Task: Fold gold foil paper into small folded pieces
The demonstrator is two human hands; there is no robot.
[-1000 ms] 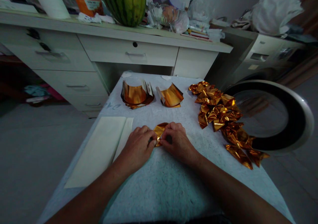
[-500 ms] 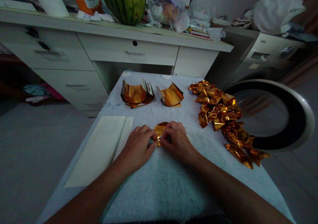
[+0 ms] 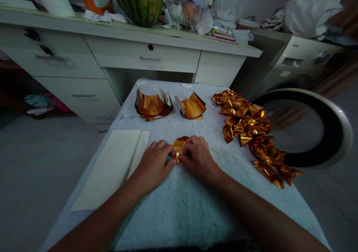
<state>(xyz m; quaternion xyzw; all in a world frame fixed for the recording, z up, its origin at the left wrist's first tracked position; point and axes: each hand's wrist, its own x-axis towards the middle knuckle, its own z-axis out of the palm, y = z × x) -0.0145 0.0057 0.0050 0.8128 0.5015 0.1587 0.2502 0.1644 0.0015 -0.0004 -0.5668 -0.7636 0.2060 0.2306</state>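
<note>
Between my hands, low over the middle of the cloth-covered table (image 3: 179, 214), is a small sheet of gold foil paper (image 3: 179, 144), partly folded. My left hand (image 3: 159, 160) pinches its left side between thumb and fingers. The right side is pinched by my right hand (image 3: 199, 156), whose fingertips almost meet those of the left. Fingers cover much of the sheet's near part. Beyond the hands stand a larger curved stack of gold foil sheets (image 3: 151, 104) and a smaller curved stack (image 3: 192, 106). Folded gold foil pieces (image 3: 246, 125) lie heaped to the right.
Folded pale paper (image 3: 112, 162) lies left of my left forearm. Behind the table is a white drawer desk (image 3: 167, 58) carrying a cut watermelon (image 3: 140, 4) and plastic bags. A washing machine (image 3: 302, 58) stands at the right, its round door (image 3: 345, 132) open beside the table.
Both hands keep their pinch on the foil sheet, with only tiny finger movement. The whole view has shifted very slightly.
</note>
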